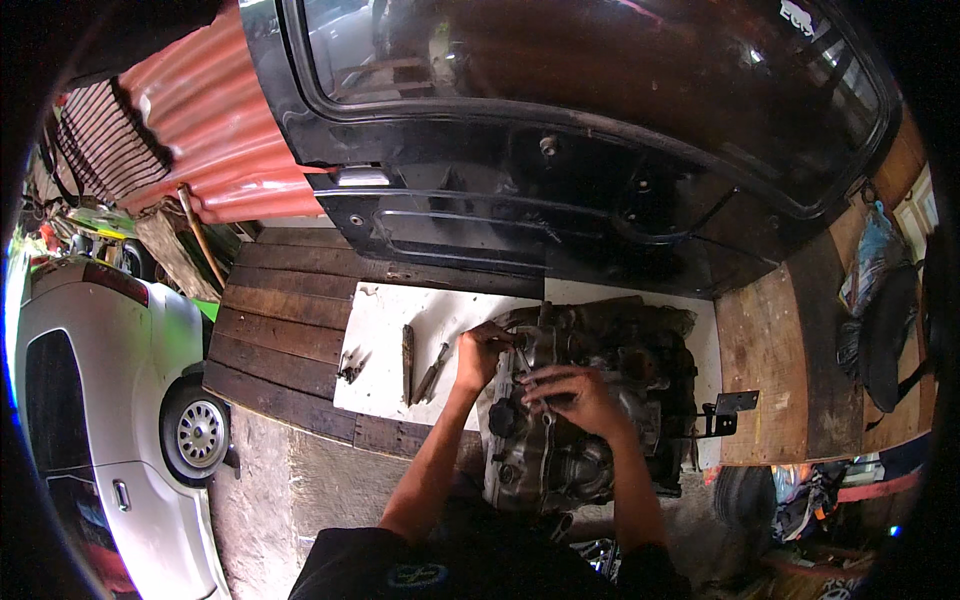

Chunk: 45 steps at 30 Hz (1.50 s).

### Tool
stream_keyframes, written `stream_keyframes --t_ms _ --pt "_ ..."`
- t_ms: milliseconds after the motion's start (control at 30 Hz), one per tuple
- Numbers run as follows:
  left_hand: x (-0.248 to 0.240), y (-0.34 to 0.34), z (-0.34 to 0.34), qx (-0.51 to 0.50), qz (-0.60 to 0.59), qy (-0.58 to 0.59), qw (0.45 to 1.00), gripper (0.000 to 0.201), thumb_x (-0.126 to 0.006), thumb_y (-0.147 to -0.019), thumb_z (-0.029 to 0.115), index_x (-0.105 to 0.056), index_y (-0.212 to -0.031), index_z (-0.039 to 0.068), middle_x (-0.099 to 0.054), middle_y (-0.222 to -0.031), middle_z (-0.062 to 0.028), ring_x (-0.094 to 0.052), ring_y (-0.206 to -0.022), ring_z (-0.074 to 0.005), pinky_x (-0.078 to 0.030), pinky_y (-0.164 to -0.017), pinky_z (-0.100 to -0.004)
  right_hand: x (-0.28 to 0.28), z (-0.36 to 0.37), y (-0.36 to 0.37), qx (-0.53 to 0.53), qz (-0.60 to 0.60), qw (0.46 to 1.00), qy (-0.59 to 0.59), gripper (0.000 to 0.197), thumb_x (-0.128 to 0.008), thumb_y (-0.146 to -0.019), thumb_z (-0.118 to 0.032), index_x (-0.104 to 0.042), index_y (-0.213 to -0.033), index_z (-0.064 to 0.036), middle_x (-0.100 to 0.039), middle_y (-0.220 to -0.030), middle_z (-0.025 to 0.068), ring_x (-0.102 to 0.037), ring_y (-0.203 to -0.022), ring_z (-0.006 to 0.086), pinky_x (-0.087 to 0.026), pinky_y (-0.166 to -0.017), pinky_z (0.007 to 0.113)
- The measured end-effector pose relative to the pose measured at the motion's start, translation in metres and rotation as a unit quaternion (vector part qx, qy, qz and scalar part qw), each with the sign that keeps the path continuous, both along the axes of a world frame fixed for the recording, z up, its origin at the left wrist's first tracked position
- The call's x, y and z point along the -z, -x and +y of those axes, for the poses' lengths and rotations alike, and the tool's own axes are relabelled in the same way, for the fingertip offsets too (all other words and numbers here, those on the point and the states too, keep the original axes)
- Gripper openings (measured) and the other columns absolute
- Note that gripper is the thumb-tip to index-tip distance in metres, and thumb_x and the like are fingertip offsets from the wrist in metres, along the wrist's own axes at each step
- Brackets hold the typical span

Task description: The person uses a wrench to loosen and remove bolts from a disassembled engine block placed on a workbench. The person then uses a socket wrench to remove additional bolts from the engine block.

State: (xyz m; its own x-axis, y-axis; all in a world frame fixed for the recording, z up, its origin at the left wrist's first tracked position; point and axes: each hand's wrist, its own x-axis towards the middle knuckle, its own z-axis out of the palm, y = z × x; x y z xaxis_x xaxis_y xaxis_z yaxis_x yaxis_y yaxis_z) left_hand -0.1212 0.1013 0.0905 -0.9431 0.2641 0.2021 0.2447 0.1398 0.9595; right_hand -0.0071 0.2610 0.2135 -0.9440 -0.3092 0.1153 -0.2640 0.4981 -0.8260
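Note:
A dark, greasy engine (pixel 620 375) lies on a white board, and both hands are over its left part. My right hand (pixel 572 392) is closed on a slim metal tool (pixel 524 362) that looks like a wrench. My left hand (pixel 482 350) is closed by the tool's far end, at the engine's upper left edge. What its fingers hold is hidden. A round black cap (pixel 502 417) sits on the engine just below the hands. Left of the engine, a long narrow bar (pixel 407 362) and a slender hand tool (pixel 432 374) rest on the board.
Small dark metal parts (pixel 352 366) lie on the white board (pixel 385 310), which rests on wooden planks (pixel 275 325). A black vehicle door panel (pixel 480 215) stands behind. A metal bracket (pixel 725 410) juts out at the engine's right. A silver car (pixel 110 430) stands at left.

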Motion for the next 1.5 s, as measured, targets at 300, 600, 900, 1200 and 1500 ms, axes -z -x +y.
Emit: stream_keyframes --t_ms 300,600,900,1200,1500 --pt "0.004 0.009 -0.002 0.067 -0.093 -0.068 0.991 0.012 -0.067 -0.068 -0.01 -0.068 -0.077 -0.002 -0.066 -0.072 -0.0056 -0.06 -0.064 -0.012 -0.048 -0.061 -0.0276 -0.01 -0.005 0.084 0.115 -0.026 0.987 0.109 0.011 -0.06 -0.089 -0.005 -0.068 -0.092 0.0018 -0.069 -0.081 0.011 -0.068 -0.071 0.0159 -0.055 -0.06 0.028" --pt "-0.017 -0.003 -0.005 0.115 -0.156 -0.123 0.973 0.012 -0.068 -0.082 0.009 -0.065 -0.084 -0.002 -0.063 -0.072 -0.0049 -0.053 -0.063 -0.0099 -0.041 -0.057 -0.0269 0.057 0.016 0.171 0.292 -0.166 0.932 0.137 0.015 -0.059 -0.091 -0.009 -0.056 -0.089 0.0057 -0.064 -0.068 0.0117 -0.061 -0.049 0.0169 -0.048 -0.042 0.029" --pt "-0.002 -0.01 -0.001 0.057 -0.101 -0.114 0.987 0.012 -0.066 -0.082 -0.001 -0.064 -0.094 -0.001 -0.067 -0.084 -0.0054 -0.06 -0.075 -0.0103 -0.048 -0.067 -0.0258 -0.003 0.0 0.089 0.127 -0.036 0.979 0.155 0.009 -0.061 -0.089 -0.008 -0.059 -0.093 0.0004 -0.066 -0.086 0.0078 -0.066 -0.073 0.0145 -0.053 -0.062 0.026" --pt "-0.013 -0.011 -0.001 0.051 -0.034 -0.06 0.996 0.022 -0.062 -0.076 -0.012 -0.069 -0.093 -0.001 -0.069 -0.088 -0.0097 -0.064 -0.075 -0.0147 -0.051 -0.066 -0.0273 0.005 -0.013 -0.006 0.028 0.036 0.999 -0.02 0.027 -0.07 -0.069 0.01 -0.07 -0.091 -0.005 -0.065 -0.107 0.0055 -0.064 -0.1 0.0213 -0.056 -0.082 0.033" --pt "-0.02 -0.007 -0.002 0.04 0.032 0.006 0.999 0.028 -0.061 -0.068 -0.015 -0.069 -0.089 0.0 -0.069 -0.085 -0.0129 -0.067 -0.076 -0.021 -0.052 -0.066 -0.0303 0.019 -0.014 -0.018 0.011 -0.021 1.0 -0.016 0.034 -0.063 -0.068 0.012 -0.068 -0.097 -0.0054 -0.061 -0.115 0.0091 -0.06 -0.107 0.0279 -0.05 -0.092 0.038"
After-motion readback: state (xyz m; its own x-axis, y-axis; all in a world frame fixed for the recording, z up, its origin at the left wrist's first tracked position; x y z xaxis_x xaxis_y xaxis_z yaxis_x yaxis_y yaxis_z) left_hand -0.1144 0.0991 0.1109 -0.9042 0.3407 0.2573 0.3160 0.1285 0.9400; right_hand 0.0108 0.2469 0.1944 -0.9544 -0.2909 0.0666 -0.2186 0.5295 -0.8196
